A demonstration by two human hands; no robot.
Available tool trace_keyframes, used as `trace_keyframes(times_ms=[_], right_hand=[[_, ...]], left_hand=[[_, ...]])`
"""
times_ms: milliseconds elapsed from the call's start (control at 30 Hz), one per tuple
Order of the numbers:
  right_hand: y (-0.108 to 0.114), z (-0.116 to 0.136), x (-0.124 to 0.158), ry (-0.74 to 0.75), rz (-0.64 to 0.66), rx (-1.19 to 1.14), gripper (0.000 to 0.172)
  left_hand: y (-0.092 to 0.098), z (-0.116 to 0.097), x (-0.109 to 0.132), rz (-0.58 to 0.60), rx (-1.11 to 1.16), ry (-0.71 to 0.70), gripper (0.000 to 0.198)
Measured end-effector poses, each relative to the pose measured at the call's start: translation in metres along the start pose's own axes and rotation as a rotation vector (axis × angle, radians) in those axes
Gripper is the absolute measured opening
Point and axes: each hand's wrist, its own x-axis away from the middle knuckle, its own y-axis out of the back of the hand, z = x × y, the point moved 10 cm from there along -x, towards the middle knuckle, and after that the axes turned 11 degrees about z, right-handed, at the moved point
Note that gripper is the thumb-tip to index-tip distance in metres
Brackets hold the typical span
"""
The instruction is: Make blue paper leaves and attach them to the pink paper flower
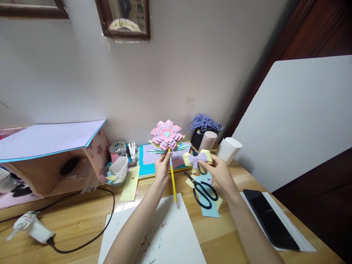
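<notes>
My left hand [162, 168] is closed around the stem of a paper flower [167, 136], just under the bloom. The flower has layered pink and lilac petals, a small blue heart at its centre and blue-green leaves. Its yellow stem [173, 179] slants down over a marked white sheet [176, 227]. In my right hand [218, 170] is a paper bow [198, 160], yellow with a lilac middle, pinched by its right side. The bow is to the right of the flower, apart from it. Below the bow, black-handled scissors [205, 192] lie on blue paper [210, 212].
A hot glue gun [34, 227] with a black cord lies at the left. Behind it stands a box [96, 156] with a lilac top. Paper rolls [229, 148] and blue-violet yarn [206, 122] are at the back right. A black phone [271, 218] lies at the right.
</notes>
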Motion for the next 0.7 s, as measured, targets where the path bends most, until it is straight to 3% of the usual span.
trace_keyframes(times_ms=[100, 167, 233, 300, 367, 400, 433, 500, 567, 700], right_hand=[[0.051, -0.072, 0.016, -0.226, -0.017, -0.015, 0.039], [0.067, -0.117, 0.029, -0.353, 0.028, -0.040, 0.039], [0.077, -0.144, 0.040, -0.433, 0.036, 0.054, 0.039], [0.095, -0.138, 0.047, -0.397, -0.172, 0.295, 0.041], [0.096, -0.104, 0.051, -0.262, -0.378, 0.473, 0.052], [0.083, -0.086, 0.048, -0.179, -0.374, 0.453, 0.057], [0.061, -0.074, 0.042, -0.122, -0.271, 0.351, 0.055], [-0.004, -0.052, 0.029, -0.063, 0.087, 0.032, 0.049], [-0.058, -0.029, 0.027, -0.046, 0.306, -0.230, 0.045], [-0.107, -0.007, 0.032, -0.011, 0.321, -0.497, 0.034]], left_hand=[[-0.001, -0.002, 0.000, 0.000, 0.020, 0.012, 0.017], [-0.002, -0.002, 0.003, -0.004, 0.027, 0.028, 0.017], [-0.004, -0.003, 0.008, -0.011, 0.030, 0.040, 0.016], [-0.005, -0.006, 0.015, -0.018, 0.030, 0.044, 0.017], [-0.006, -0.010, 0.026, -0.025, 0.026, 0.042, 0.018], [-0.007, -0.012, 0.032, -0.024, 0.022, 0.035, 0.019], [-0.007, -0.014, 0.039, -0.019, 0.018, 0.025, 0.020], [-0.008, -0.018, 0.055, -0.006, 0.006, 0.005, 0.022], [-0.007, -0.019, 0.072, 0.004, -0.014, -0.004, 0.023], [0.000, -0.020, 0.102, 0.011, -0.054, 0.017, 0.024]])
